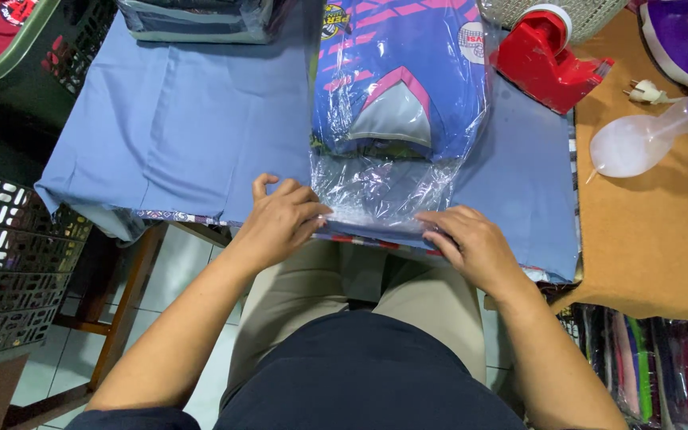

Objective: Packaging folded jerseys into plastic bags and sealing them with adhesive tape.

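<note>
Blue cloth (193,127) over wooden table (654,231)

A table covered by a blue cloth (185,127) carries 1 clear plastic bag (392,183) holding a folded blue-and-pink jersey (400,72), with a red tape dispenser (543,64) just right of the bag and another bagged garment (201,20) beyond it to the left.
</note>
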